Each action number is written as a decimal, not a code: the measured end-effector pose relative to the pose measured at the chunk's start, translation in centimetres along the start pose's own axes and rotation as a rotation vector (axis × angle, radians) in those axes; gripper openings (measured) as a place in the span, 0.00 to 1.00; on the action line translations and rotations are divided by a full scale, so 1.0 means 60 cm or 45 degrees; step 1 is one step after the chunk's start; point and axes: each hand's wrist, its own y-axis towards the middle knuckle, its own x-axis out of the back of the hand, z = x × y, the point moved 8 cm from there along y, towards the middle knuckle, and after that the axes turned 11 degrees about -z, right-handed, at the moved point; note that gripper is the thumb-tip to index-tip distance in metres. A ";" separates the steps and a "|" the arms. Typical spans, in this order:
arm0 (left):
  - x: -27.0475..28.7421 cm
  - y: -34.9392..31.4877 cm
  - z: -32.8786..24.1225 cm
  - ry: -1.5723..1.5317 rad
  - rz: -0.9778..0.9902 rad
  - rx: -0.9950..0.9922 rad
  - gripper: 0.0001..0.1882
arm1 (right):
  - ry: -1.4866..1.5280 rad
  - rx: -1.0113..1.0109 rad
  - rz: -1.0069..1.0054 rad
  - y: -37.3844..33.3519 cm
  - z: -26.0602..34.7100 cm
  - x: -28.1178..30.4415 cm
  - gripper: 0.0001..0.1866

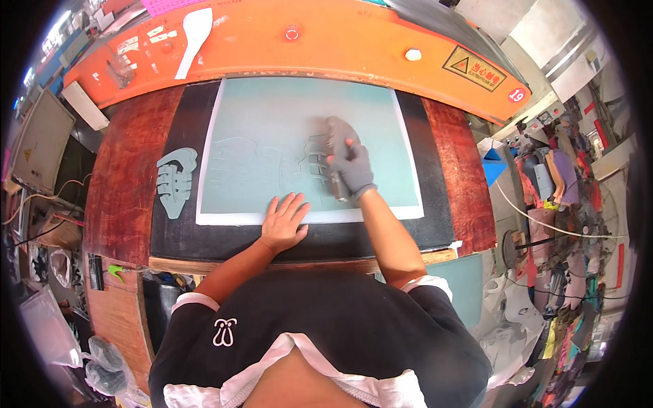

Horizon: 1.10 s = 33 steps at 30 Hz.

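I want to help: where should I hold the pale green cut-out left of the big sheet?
Probably pinch the cut-out by its narrow lower end, coming from the near side. That end looks solid and points that way; the middle is full of gaps.

Bright, soft light | glare upper left | held tool (339, 134) motion-blurred | edges bowed, corners black

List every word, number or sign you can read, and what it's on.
Orange beam: yellow warning label with black triangle; legible, wording not copied here.
Orange beam: round red sticker; number legible, not copied.
Orange beam: faint writing, too blurred to read.
Cabinet: yellow triangle sign, too small to read.
Shirt: white emblem, no words.
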 end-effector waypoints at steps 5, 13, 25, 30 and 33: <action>0.008 0.009 0.013 0.037 -0.001 -0.016 0.26 | 0.599 -0.283 -0.007 0.036 -0.030 0.062 0.35; 0.010 0.013 0.011 0.061 0.010 -0.029 0.26 | -1.032 0.234 -0.161 0.024 -0.039 0.088 0.39; 0.004 0.009 0.014 0.035 0.010 -0.012 0.28 | -1.002 0.139 -0.049 0.025 -0.040 0.090 0.40; 0.007 0.009 0.013 0.051 -0.015 -0.027 0.27 | -0.975 0.274 -0.190 0.026 -0.037 0.093 0.40; 0.007 0.010 0.013 0.044 0.001 -0.018 0.27 | -0.987 0.280 -0.212 0.028 -0.043 0.094 0.40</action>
